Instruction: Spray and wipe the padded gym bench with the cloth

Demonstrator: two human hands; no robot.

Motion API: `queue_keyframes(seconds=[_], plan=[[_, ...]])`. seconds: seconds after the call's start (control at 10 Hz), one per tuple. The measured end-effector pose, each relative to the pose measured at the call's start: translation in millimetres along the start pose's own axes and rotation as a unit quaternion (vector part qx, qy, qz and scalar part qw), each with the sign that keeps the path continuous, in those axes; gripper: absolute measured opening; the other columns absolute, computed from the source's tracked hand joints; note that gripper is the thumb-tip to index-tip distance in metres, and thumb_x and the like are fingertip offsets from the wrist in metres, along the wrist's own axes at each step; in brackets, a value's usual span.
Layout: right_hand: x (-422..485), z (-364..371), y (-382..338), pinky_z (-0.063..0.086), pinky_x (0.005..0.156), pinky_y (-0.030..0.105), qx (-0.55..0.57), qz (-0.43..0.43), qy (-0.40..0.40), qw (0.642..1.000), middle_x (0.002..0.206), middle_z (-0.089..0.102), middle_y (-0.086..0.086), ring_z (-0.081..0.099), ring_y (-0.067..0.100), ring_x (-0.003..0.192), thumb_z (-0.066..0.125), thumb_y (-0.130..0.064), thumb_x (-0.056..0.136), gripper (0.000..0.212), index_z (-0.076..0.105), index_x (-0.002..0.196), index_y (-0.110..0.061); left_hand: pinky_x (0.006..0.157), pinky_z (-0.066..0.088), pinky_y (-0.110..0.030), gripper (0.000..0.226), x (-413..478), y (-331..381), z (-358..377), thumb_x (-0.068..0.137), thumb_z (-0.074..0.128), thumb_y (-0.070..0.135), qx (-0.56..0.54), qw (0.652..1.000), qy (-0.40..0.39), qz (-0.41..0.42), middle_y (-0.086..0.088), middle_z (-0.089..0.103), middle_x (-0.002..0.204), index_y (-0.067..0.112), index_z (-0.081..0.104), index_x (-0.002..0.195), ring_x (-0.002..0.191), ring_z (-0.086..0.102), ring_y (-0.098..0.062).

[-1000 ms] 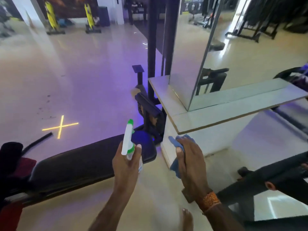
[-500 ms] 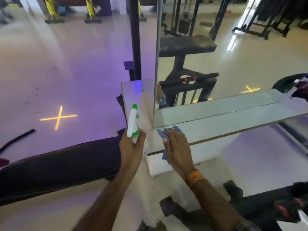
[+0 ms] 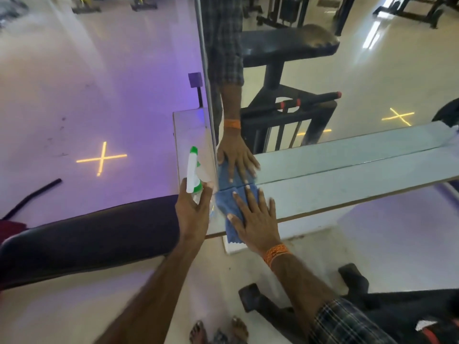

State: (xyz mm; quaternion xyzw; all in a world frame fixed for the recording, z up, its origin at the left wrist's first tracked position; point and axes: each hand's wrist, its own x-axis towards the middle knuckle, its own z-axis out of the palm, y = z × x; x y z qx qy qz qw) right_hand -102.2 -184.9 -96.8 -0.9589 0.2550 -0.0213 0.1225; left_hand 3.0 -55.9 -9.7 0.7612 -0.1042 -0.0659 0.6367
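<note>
My left hand (image 3: 192,212) grips a white spray bottle (image 3: 192,173) with a green nozzle, held upright above the right end of the black padded bench (image 3: 87,242). My right hand (image 3: 255,219) lies flat, fingers spread, pressing a blue cloth (image 3: 227,207) onto the white ledge (image 3: 347,184) at the foot of a mirror. The cloth's lower corner hangs over the ledge's front edge. The bench runs from the lower left to the ledge.
The mirror (image 3: 323,70) stands on the ledge and reflects my hand, the cloth and a padded machine. A yellow cross mark (image 3: 101,158) glows on the floor. Dark equipment (image 3: 360,306) lies at lower right by my feet.
My right hand has moved forward and flattened the cloth on the ledge against the mirror. The view has come closer to the ledge. The left hand still holds the bottle upright.
</note>
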Motion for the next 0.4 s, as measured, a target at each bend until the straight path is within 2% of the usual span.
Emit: queue_keyframes(seconds=[0.1,0.2,0.3,0.4], plan=[[1,5,2,-0.003,0.128,0.060,-0.006,0.000,-0.005,1.000,0.174,-0.010,0.002,-0.012,0.032,0.160,0.008,-0.074,0.099,0.072,-0.010,0.162,-0.043,0.071,0.049,-0.001,0.034,0,-2,2,0.096,0.070,0.031,-0.004,1.000,-0.003,0.007,0.000,0.068,0.115,0.017,0.055,0.123,0.106,0.067,-0.012],[2,1,2,-0.005,0.127,0.061,-0.008,-0.005,-0.022,1.000,0.174,-0.010,0.002,-0.012,0.032,0.160,0.013,-0.072,0.100,0.072,-0.009,0.162,-0.042,0.078,0.052,-0.006,0.055,-1,-5,-2,0.092,0.074,0.030,0.038,0.998,-0.033,0.026,-0.007,0.063,0.131,0.013,0.048,0.138,0.120,0.061,-0.020],[-5,-3,0,-0.003,0.129,0.058,-0.003,-0.011,0.003,1.000,0.175,-0.001,0.003,-0.005,0.027,0.161,0.021,-0.068,0.104,0.073,0.003,0.165,-0.034,0.102,0.055,-0.034,0.074,-7,-13,-14,0.088,0.079,0.029,0.067,0.994,-0.065,0.056,-0.009,0.053,0.141,0.011,0.039,0.147,0.130,0.053,-0.021],[-15,-10,-11,0.009,0.130,0.054,0.045,-0.015,0.073,0.996,0.170,0.027,0.005,0.019,0.026,0.160,0.027,-0.062,0.105,0.067,0.032,0.161,-0.025,0.115,0.045,-0.048,0.085,-21,-22,-33,0.086,0.080,0.032,0.136,0.986,-0.079,0.059,-0.009,0.044,0.152,0.010,0.033,0.153,0.141,0.043,-0.022]])
